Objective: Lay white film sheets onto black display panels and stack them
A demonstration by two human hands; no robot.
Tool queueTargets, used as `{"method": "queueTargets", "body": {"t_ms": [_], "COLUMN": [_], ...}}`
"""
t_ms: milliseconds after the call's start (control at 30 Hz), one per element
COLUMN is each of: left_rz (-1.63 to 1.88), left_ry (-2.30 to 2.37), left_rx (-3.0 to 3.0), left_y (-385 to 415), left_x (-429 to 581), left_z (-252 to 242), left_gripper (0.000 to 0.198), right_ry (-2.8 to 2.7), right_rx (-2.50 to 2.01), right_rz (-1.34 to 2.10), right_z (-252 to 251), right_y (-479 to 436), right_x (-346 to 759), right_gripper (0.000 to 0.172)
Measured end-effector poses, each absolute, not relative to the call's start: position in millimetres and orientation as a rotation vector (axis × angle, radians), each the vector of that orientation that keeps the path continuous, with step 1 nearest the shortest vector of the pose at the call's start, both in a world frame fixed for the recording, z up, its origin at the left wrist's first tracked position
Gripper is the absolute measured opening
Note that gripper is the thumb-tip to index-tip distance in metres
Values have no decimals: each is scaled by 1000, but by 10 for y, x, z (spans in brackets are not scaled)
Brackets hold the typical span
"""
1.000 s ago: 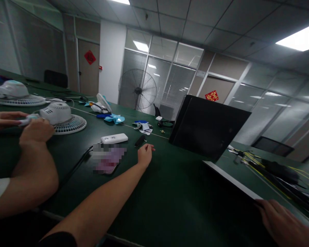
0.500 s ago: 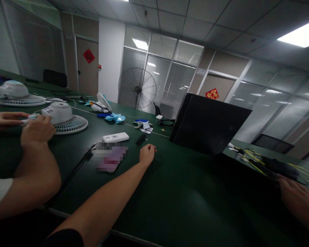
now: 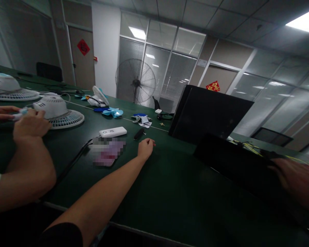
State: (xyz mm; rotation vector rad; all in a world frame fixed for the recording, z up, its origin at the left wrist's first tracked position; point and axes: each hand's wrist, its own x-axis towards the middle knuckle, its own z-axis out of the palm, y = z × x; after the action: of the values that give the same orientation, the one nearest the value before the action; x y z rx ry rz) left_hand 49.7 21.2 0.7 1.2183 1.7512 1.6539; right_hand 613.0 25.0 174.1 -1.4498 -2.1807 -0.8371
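My left hand [image 3: 146, 148] rests on the green table with its fingers curled in, and nothing shows in them. Just beyond it lies a small black object [image 3: 139, 133], apart from the hand. To its left are a phone [image 3: 108, 154], partly pixelated, and a white power strip [image 3: 113, 132] with a black cord. At the right edge, my right hand [image 3: 297, 180] is blurred and grips the side of a dark, flat black panel [image 3: 229, 161]. The panel's exact kind is lost in shadow. Behind it stands a large black box-like panel [image 3: 211, 113].
At the left, another person's hands [image 3: 31, 123] work beside a white fan housing [image 3: 53, 108]; a second housing [image 3: 5, 85] sits farther back. Blue fan blades [image 3: 113, 112], papers [image 3: 145, 120] and yellow cables [image 3: 248, 147] lie on the table [image 3: 164, 192].
My right hand and the flat black panel have moved up and the panel now reaches farther left, over the table. My left hand keeps its place on the table. The camera has shifted slightly.
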Motion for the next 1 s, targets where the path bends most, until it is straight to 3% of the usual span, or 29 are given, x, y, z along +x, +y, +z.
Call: {"method": "queueTargets", "body": {"t_ms": [133, 300, 467, 633, 767, 867, 1000], "left_rz": [1724, 1763, 1512, 1000, 715, 577, 550], "left_ry": [1769, 1894, 2007, 2066, 2091, 2120, 2084], "left_rx": [1188, 1157, 1431, 1828, 2005, 2055, 2103], "left_y": [229, 272, 205, 60, -25, -44, 18], "left_x": [493, 321, 105, 216, 412, 469, 403], "left_z": [12, 107, 203, 196, 134, 72, 25], "left_gripper": [38, 69, 55, 37, 64, 87, 87], "right_ry": [-2442, -2629, -2828, -3046, -2822, -2568, -2423], "right_rx": [-1051, -374, -163, -527, -1022, -1283, -1413], "right_rz": [-843, -949, -723, -65, -80, -186, -15], "right_z": [1396, 832, 443, 613, 677, 424, 72], "right_y": [-271, -561, -482, -108, 611, 1174, 1559], "right_x": [5386, 4691, 4293, 3993, 4148, 4536, 5107], "right_gripper": [23, 43, 38, 44, 50, 53, 51]}}
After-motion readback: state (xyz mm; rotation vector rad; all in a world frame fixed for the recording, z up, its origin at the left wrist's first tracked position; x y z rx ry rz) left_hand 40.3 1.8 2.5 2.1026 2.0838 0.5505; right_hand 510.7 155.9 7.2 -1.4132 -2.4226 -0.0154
